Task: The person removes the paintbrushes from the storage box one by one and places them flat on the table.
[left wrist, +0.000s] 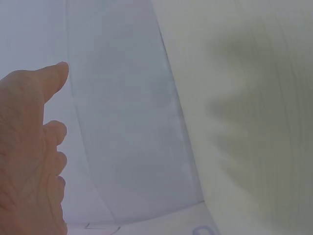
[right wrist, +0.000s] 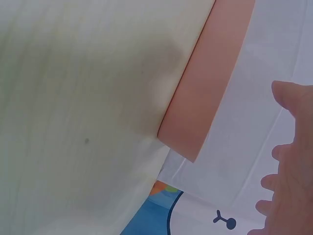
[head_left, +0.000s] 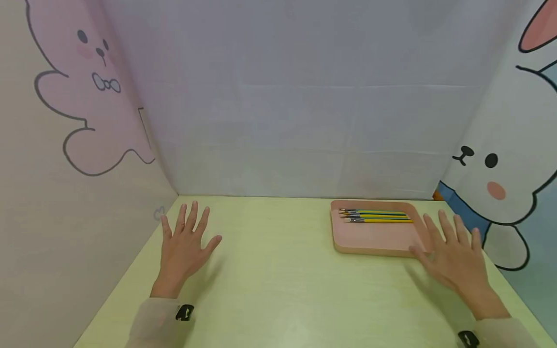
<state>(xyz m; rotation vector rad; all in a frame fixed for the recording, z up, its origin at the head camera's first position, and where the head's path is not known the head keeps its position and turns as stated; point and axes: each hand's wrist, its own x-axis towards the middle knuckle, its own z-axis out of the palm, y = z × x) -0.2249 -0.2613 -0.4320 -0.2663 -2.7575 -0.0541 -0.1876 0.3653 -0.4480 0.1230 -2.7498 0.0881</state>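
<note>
My left hand [head_left: 183,249] hovers over the left side of the table with its fingers spread and nothing in it; its shadow falls on the tabletop. On the right, my right hand [head_left: 457,261] is also spread and empty, overlapping the near right corner of a pink tray [head_left: 370,239] in the head view. Several thin paintbrushes [head_left: 378,221] with yellow, blue and green handles lie side by side in the tray, bristle ends to the left. The right wrist view shows the tray's outer side wall [right wrist: 205,83] and the right hand [right wrist: 296,161] apart from it.
The pale yellow table [head_left: 278,285] meets a white cloth wall [head_left: 278,121] at the back. A left panel [head_left: 100,193] carries a pink bear drawing, and a right panel [head_left: 513,159] has a white cartoon animal. Both wrists wear a small black device.
</note>
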